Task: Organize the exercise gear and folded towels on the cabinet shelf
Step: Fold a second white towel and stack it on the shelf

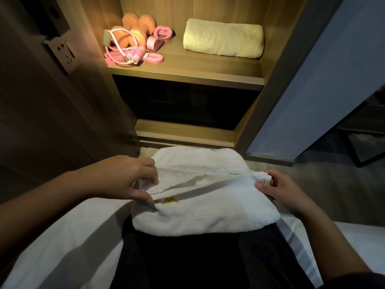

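White towel lies across the lap, below the cabinet. Left hand pinches its folded-over edge; right hand grips the opposite corner between thumb and curled fingers. On the lit shelf: orange dumbbells, a pink jump rope and a folded cream towel, well apart. Open door stands right. A yellow emblem, possibly embroidery, is half covered by the fold. The lower compartment is too dark to read.

Before me: wood-grain cabinet, warm light inside its upper bay, dark recess below. To my left: brown wall panel bearing a grey multi-pin wall socket. To my right: pale blue-grey door panel; grey floor beneath. Under me: white bed sheet.
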